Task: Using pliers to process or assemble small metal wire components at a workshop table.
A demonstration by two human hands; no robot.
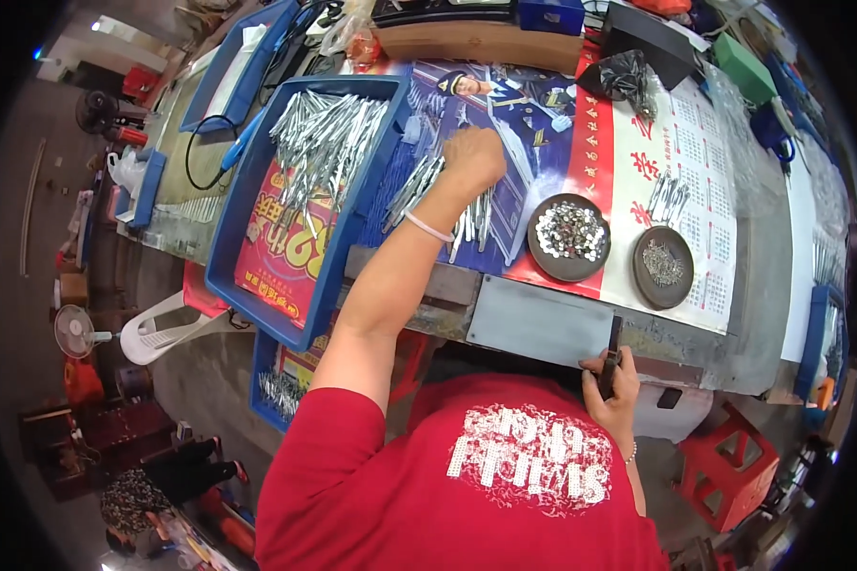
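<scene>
Head view. The left hand (476,160) reaches over a loose pile of thin, silver metal rods (473,230) on a blue printed sheet (554,171) covering part of the grey bench (769,328). The rods lie toward the person from its knuckles and show on both sides of the wrist; their long axes run mostly away from the person, those on the left slanting far-rightward. This hand is clearly the nearer. Its fingers are curled and turned from view; whether they grip a rod cannot be told. The right hand (622,388), well apart from the pile, has its fingers clamped on a narrow, dark tool (616,335) beside a flat, grey metal plate (540,320) at the near edge.
</scene>
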